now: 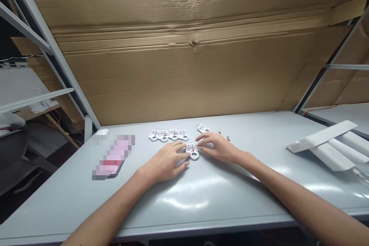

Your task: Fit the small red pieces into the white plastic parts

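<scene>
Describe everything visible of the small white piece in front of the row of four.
The small white piece looks like plastic, with a ring-shaped near end around a hole, a blockier far end and a red detail. It appears flat on the grey table. The left grip seems to touch its left side; whether the right grip touches it is unclear.

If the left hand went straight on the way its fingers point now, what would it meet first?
The small white part at the fingertips of the left hand, it seems; whether they touch it is unclear. The right hand is beyond.
</scene>
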Tool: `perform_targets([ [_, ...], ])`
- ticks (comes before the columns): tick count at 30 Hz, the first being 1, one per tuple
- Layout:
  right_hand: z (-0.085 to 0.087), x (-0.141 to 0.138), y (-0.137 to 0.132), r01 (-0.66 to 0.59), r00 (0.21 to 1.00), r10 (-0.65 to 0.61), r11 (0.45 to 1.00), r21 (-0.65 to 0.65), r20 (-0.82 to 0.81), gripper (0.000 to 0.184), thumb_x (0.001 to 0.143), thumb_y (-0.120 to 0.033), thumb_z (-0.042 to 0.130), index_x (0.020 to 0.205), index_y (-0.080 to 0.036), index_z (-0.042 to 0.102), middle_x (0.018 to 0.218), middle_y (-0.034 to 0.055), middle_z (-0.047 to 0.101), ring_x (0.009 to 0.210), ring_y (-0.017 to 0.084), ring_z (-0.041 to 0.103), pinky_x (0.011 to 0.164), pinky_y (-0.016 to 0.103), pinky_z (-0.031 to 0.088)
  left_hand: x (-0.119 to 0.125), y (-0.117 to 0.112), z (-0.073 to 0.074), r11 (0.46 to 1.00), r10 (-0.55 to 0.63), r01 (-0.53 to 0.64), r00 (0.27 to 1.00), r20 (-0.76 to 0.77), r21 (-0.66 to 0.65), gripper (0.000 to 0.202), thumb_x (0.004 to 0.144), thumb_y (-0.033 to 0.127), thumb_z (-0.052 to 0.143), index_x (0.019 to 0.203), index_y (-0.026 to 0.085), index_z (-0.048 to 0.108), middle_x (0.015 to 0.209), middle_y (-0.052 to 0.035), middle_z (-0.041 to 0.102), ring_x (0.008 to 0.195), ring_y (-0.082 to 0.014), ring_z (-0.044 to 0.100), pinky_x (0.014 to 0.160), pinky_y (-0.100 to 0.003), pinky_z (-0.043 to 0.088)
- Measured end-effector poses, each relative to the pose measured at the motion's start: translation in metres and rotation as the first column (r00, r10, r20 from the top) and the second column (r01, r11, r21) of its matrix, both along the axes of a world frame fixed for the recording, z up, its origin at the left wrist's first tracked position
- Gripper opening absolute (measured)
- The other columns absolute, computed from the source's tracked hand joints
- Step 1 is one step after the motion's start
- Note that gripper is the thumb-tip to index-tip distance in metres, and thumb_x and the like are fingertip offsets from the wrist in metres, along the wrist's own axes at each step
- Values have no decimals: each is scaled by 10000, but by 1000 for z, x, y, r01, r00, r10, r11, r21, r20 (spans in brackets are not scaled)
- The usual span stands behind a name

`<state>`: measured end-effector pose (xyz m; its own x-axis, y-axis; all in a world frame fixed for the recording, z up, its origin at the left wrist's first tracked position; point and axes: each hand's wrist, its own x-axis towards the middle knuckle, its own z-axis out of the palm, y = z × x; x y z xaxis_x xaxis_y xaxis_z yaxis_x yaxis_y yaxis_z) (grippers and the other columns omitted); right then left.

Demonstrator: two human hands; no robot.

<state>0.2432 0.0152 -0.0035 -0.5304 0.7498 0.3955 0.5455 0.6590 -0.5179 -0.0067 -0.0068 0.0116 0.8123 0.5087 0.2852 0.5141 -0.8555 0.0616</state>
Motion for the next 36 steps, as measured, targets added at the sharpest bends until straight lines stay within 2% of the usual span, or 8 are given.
perform_targets([
  [7, -3, -12, -2, -45, 999, 46, 999, 22, -3, 227, 903, -207, 529, 920, -254, 750, 1017, 59, 713, 919, 221, 649, 838, 372, 502, 2, -1, 1, 1000, 13, -13, 1000, -15, 1, 219, 955, 298, 538, 1110, 236, 679, 1297, -93, 592, 1240, -276, 517, 1055, -449, 423],
  [12, -7, -13, -2, -40, 999, 39, 998, 57, 24, 227, 904, -207, 522, 908, -232, 748, 1054, 86, 683, 934, 229, 642, 843, 377, 500, 1, -1, 0, 1000, 31, -31, 999, -37, 7, 235, 956, 305, 539, 1119, 213, 682, 1312, -112, 580, 1257, -283, 503, 1075, -447, 404],
  [15, -8, -10, 0, -17, 998, 13, 997, 72, 57, 214, 901, -215, 531, 917, -232, 744, 1099, 96, 672, 945, 238, 642, 836, 393, 505, 2, -2, 0, 999, 38, -38, 998, -47, -8, 263, 965, 324, 523, 1172, 232, 656, 1350, -95, 559, 1281, -283, 483, 1082, -456, 398],
  [19, -1, -4, 1, 22, 998, -28, 993, 112, 55, 216, 920, -277, 534, 1035, -237, 713, 1109, 104, 677, 1014, 269, 623, 869, 419, 491, 4, -3, -2, 999, 32, -34, 996, -80, -34, 369, 1003, 356, 449, 1328, 216, 552, 1444, -115, 481, 1359, -294, 409, 1113, -463, 362],
  [23, 8, 3, -3, -23, 995, 16, 997, 74, 98, 372, 901, -374, 584, 1251, -252, 613, 1178, 106, 661, 1057, 284, 607, 889, 420, 476, 5, -4, -6, 993, 23, -39, 990, -139, -110, 508, 1026, 380, 377, 1484, 163, 346, 1547, -151, 330, 1432, -301, 295, 1145, -456, 314],
  [27, 10, 6, -6, -70, 987, 67, 997, 15, 146, 424, 855, -398, 648, 1253, -260, 605, 1169, 100, 657, 1027, 272, 615, 884, 412, 486, 3, -2, -8, 984, 49, -74, 988, -146, -165, 555, 1034, 404, 324, 1515, 138, 248, 1573, -143, 274, 1450, -256, 262, 1171, -411, 273],
  [33, 2, 2, 0, 51, 978, -69, 994, 95, 199, 336, 876, -341, 596, 1193, -231, 623, 1146, 113, 651, 1020, 274, 618, 856, 413, 512, 1, 7, -9, 979, 176, -185, 979, -106, -80, 529, 1023, 408, 341, 1457, 106, 347, 1535, -177, 342, 1436, -289, 290, 1175, -439, 252],
  [36, -8, -1, 7, 127, 963, -165, 975, 182, 213, 345, 911, -272, 519, 1243, -207, 589, 1296, 138, 596, 1190, 292, 557, 960, 441, 477, 1, 11, -12, 977, 204, -208, 976, -79, -52, 496, 1013, 415, 372, 1413, 124, 405, 1498, -170, 404, 1423, -295, 317, 1169, -447, 266],
])
